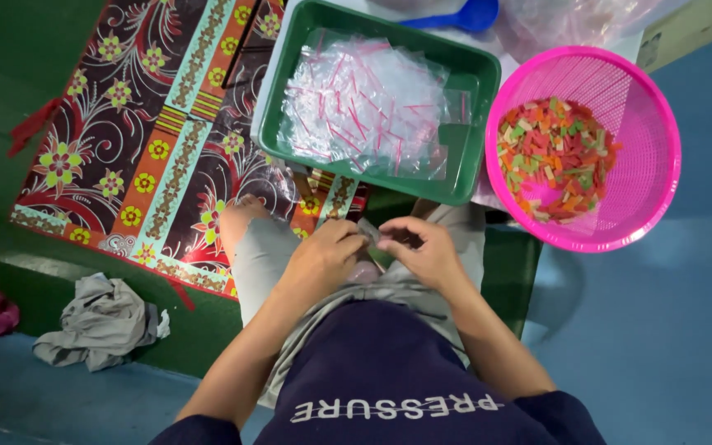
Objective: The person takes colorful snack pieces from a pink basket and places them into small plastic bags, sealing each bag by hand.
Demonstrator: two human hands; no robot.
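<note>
Dark blue fabric of the person's shirt [389, 387] filled the bottom centre of the frame, with both bare forearms reaching up from it toward the middle. Left hand [323, 255] and right hand [426, 251] met just above the lap, fingertips pinched together on a small clear plastic bag [370, 231] held between them; what the bag contained could not be made out. Directly above the hands sat a green tray [475, 124] heaped with more clear bags with thin red strips. At the upper right, just beside the tray, stood a round pink basket [644, 124] holding small flat pieces in red, orange and green [555, 156]. A patterned mat [142, 140] with flowers covered the upper left, lying on a green surface. A crumpled grey cloth [100, 321] lay at the lower left. A blue scoop [467, 15] showed partly at the top edge, beyond the tray.
</note>
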